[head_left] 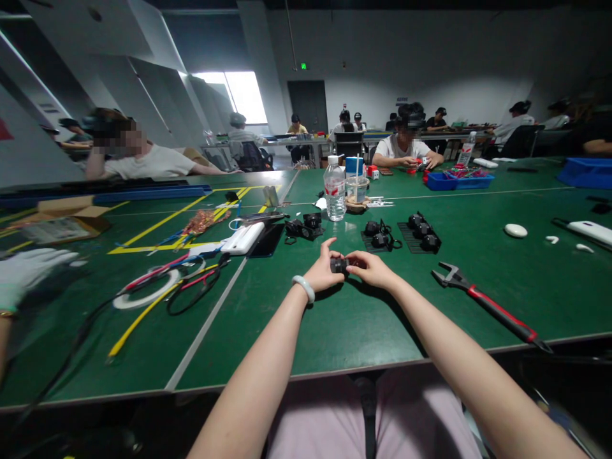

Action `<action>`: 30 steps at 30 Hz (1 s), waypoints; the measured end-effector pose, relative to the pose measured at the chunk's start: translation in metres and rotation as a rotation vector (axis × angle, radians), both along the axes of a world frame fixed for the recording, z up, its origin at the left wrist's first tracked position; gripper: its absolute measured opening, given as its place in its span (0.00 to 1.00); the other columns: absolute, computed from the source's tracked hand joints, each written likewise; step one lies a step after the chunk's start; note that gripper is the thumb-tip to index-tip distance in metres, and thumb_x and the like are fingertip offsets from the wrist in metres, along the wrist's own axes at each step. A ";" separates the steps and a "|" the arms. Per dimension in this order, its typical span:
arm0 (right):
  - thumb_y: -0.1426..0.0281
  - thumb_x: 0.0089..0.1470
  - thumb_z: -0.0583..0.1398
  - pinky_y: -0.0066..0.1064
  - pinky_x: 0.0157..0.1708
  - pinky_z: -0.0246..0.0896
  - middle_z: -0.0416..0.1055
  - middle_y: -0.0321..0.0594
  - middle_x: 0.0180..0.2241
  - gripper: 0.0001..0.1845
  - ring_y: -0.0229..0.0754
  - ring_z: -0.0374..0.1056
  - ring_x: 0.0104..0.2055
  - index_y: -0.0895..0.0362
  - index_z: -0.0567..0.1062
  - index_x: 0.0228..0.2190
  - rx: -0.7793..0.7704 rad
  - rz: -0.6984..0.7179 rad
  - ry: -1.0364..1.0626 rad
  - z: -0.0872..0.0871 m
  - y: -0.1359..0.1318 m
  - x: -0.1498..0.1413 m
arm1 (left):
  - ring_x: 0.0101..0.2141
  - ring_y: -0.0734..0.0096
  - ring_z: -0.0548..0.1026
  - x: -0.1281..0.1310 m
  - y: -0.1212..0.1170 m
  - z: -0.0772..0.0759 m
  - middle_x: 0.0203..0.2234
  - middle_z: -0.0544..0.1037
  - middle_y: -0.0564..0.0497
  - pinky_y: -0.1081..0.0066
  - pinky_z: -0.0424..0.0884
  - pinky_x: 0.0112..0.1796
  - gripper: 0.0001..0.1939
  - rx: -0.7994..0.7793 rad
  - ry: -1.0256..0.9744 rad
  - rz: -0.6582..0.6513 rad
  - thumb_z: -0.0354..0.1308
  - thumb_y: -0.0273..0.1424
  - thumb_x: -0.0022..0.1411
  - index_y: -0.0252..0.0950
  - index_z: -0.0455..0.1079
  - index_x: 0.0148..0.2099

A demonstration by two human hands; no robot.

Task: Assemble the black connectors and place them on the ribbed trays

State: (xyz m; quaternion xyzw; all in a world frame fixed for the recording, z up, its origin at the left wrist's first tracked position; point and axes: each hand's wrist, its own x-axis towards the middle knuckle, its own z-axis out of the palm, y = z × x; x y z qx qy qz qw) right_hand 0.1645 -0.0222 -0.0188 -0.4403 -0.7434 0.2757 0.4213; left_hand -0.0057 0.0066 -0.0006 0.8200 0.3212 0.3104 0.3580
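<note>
While your left hand [326, 266] and right hand [367, 266] pinch a small black part [339, 266] between them, near the middle of the green table [287, 344], its handling looks under way; how much is left cannot be told. Beyond sit more black pieces [419, 233]. A wrench [501, 311] lies right, a yellow cable [143, 317] left; across the table, a person [389, 146] sits before a far dark door [313, 99].
</note>
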 end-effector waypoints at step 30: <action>0.65 0.48 0.53 0.28 0.37 0.57 0.70 0.37 0.33 0.14 0.35 0.64 0.35 0.56 0.68 0.38 -0.028 -0.035 0.014 0.001 -0.002 -0.004 | 0.37 0.72 0.65 0.002 -0.003 0.003 0.35 0.64 0.51 0.66 0.61 0.42 0.43 -0.012 -0.010 0.003 0.54 0.21 0.40 0.37 0.35 0.56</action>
